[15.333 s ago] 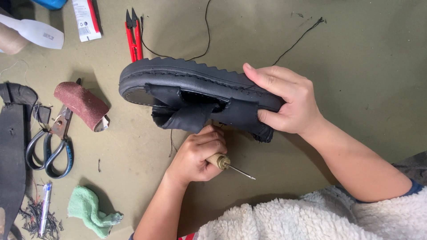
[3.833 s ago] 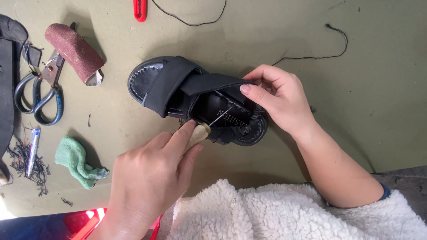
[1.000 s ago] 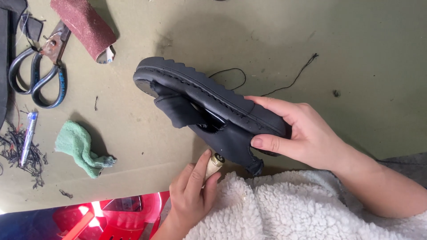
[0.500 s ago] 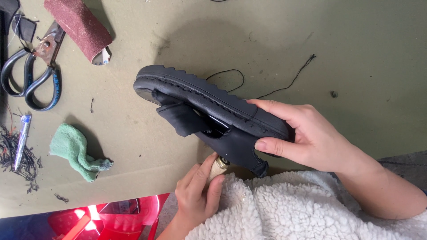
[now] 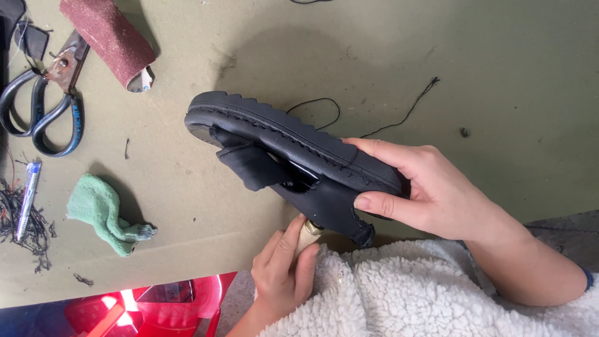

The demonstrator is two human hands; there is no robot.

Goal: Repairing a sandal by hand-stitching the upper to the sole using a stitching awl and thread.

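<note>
Right hand (image 5: 446,200) grips the black sandal (image 5: 293,153) by its heel, tipped on edge above the olive table (image 5: 499,75). Left hand (image 5: 284,274) clasps a wooden-handled awl (image 5: 307,234) pushed up into the strap underside. Sole-edge stitching visible; black thread (image 5: 399,118) trails loose, so sewing looks unfinished

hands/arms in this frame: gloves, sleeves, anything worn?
Both hands bare: no gloves, rings or watch visible. The left hand has short, unpainted nails, with its forearm bare as far as the frame shows. The right hand has a bare wrist and forearm, and a dark blue cuff edge shows near the elbow. A fluffy white fleece garment lies below both arms.
</note>
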